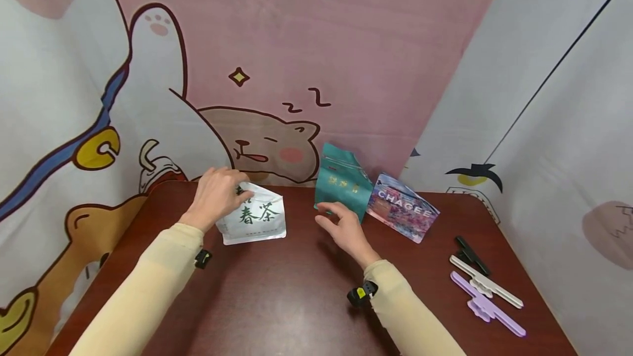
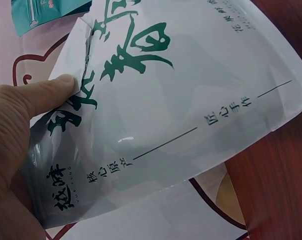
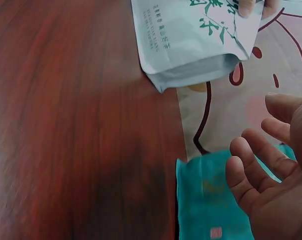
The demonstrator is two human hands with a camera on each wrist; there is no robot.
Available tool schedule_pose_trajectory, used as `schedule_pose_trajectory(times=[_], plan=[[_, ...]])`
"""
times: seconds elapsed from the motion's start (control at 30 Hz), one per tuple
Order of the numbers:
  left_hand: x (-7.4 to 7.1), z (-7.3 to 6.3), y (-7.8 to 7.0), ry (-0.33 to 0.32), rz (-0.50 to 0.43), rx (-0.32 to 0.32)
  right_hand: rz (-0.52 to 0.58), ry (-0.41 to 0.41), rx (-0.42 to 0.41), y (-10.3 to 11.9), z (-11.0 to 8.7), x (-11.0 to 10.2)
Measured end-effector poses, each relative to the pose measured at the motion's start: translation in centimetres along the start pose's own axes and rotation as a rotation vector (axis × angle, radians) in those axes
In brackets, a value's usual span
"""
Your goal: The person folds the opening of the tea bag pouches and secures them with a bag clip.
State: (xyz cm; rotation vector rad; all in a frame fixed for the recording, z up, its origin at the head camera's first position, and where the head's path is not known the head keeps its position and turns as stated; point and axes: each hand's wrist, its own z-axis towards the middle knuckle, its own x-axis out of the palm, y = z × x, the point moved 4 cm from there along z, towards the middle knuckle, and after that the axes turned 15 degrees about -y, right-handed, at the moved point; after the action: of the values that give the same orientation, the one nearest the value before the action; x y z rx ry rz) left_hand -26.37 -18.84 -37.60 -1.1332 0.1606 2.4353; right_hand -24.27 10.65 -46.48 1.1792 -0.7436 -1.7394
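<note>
A white tea bag (image 1: pixel 262 214) with green lettering stands at the back left of the table, its top folded over. My left hand (image 1: pixel 217 194) grips its upper part; in the left wrist view the thumb (image 2: pixel 56 92) lies on the bag's printed front. My right hand (image 1: pixel 343 229) hovers in front of a teal tea pouch (image 1: pixel 341 183), fingers relaxed and slightly bent, with nothing held. In the right wrist view the teal pouch (image 3: pixel 203 200) lies beyond those fingers (image 3: pixel 250 160); contact is not visible.
A colourful CHAGEE pouch (image 1: pixel 403 207) leans beside the teal one. At the right of the table lie a purple sealing clip (image 1: pixel 487 304), a white clip (image 1: pixel 487 280) and a dark clip (image 1: pixel 472 255). A printed cloth (image 1: pixel 366 43) hangs behind the table's back edge.
</note>
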Motion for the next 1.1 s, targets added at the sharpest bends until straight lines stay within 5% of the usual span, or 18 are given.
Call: schedule_pose_trajectory(times=[0.73, 1.1], plan=[[0.0, 0.1, 0.0, -0.002, -0.016, 0.003, -0.174, -0.052, -0.118, -2.4, -3.3, -7.2], [-0.1, 0.1, 0.2, 0.022, -0.005, -0.010, -0.307, -0.087, -0.109, -3.6, -5.0, -11.4]])
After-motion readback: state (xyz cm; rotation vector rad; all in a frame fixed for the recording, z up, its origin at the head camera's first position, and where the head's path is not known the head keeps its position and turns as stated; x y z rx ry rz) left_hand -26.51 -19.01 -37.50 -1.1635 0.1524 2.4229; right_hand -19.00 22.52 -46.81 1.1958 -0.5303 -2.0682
